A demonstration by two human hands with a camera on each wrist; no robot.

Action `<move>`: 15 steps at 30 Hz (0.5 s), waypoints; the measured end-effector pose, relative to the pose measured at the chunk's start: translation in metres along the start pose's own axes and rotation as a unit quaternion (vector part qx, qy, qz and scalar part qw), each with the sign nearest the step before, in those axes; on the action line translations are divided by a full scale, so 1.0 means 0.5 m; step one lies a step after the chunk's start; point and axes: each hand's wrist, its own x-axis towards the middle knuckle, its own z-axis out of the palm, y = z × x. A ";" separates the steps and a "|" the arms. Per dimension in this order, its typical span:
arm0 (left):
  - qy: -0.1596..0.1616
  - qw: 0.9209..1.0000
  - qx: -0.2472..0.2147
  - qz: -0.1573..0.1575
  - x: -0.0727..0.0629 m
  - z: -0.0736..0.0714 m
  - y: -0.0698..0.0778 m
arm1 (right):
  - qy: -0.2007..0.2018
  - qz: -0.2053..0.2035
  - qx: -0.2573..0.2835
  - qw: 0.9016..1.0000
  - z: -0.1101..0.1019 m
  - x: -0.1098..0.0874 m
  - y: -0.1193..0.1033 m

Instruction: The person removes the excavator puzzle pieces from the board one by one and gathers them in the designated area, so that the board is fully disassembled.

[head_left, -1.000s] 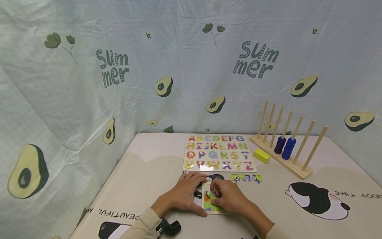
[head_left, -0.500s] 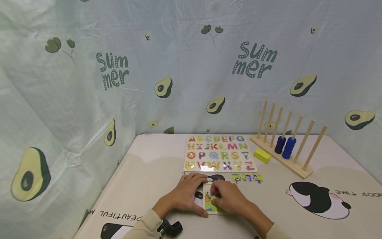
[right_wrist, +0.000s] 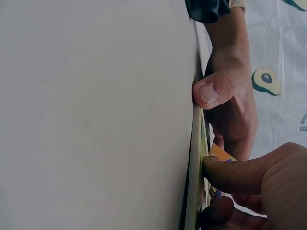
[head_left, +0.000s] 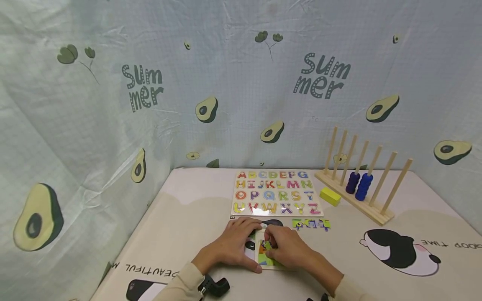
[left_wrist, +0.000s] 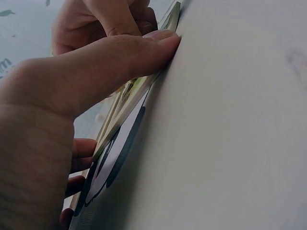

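Note:
A small wooden jigsaw tray (head_left: 278, 268) with a green picture lies in front of the person. My left hand (head_left: 235, 242) holds its left side, thumb (left_wrist: 158, 45) on the near corner and fingers reaching to the far edge. Over the tray, my right hand (head_left: 290, 246) pinches a jigsaw piece with thumb and index finger. That orange-and-blue piece (right_wrist: 219, 153) stands tilted up from the tray in the right wrist view, partly hidden by the fingers. Much of the tray's right side is covered by the right hand.
Just beyond the hands lies a joined strip of jigsaw pieces (head_left: 311, 224). Behind it is an alphabet board (head_left: 234, 202). A yellow block (head_left: 330, 196) sits beside a wooden peg rack (head_left: 380, 214), which carries dark and bright blue beads (head_left: 364, 187).
The right fingers have shifted slightly over the tray, and the orange patch beside them shows at a different angle. The left hand keeps its hold in the same place.

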 end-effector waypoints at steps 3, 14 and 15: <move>0.002 1.000 -0.001 0.001 -0.002 -0.001 0.000 | -0.009 -0.009 0.008 1.000 -0.002 0.000 0.002; 0.002 1.000 -0.001 0.002 -0.003 -0.002 0.001 | 0.004 -0.042 0.076 0.996 -0.027 -0.001 0.031; 0.003 1.000 -0.002 0.003 -0.002 -0.002 0.001 | 0.010 -0.039 0.081 0.996 -0.031 -0.003 0.035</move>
